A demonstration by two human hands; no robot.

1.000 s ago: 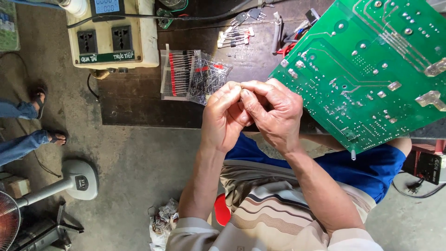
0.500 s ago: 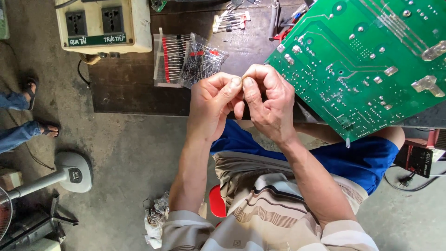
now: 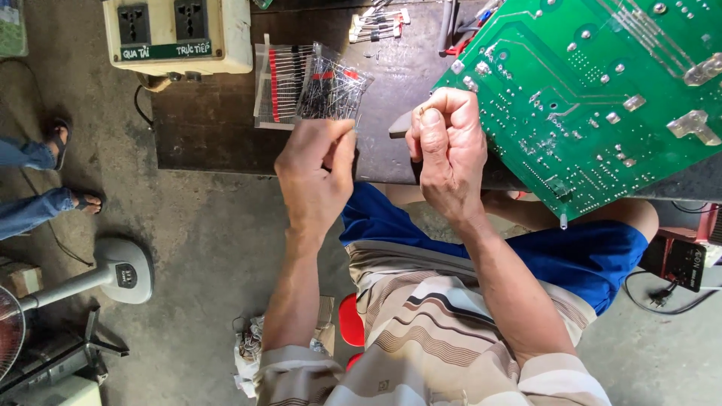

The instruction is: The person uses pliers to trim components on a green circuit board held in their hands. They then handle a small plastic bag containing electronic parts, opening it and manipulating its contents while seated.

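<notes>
My left hand (image 3: 314, 177) hangs over the front edge of the dark workbench (image 3: 210, 128), fingers curled, fingertips at the lower edge of clear taped strips of small components (image 3: 312, 84). Whether it grips a strip is hidden. My right hand (image 3: 447, 150) is closed in a fist, thumb pressed on the forefinger. It sits against the lower left edge of a large green circuit board (image 3: 594, 83), which lies solder side up. Anything pinched in the right hand is too small to see. The two hands are apart.
A cream power box with two sockets (image 3: 177, 34) stands at the bench's back left. Loose components (image 3: 380, 26) lie further back. Another person's sandalled feet (image 3: 75, 199) and a fan base (image 3: 120, 271) are on the floor at left; a small black and red device (image 3: 681, 259) is at right.
My hands were pressed together, pinching something between the fingertips. They have come apart: the left went towards the component strips, the right towards the board's edge. The view has shifted.
</notes>
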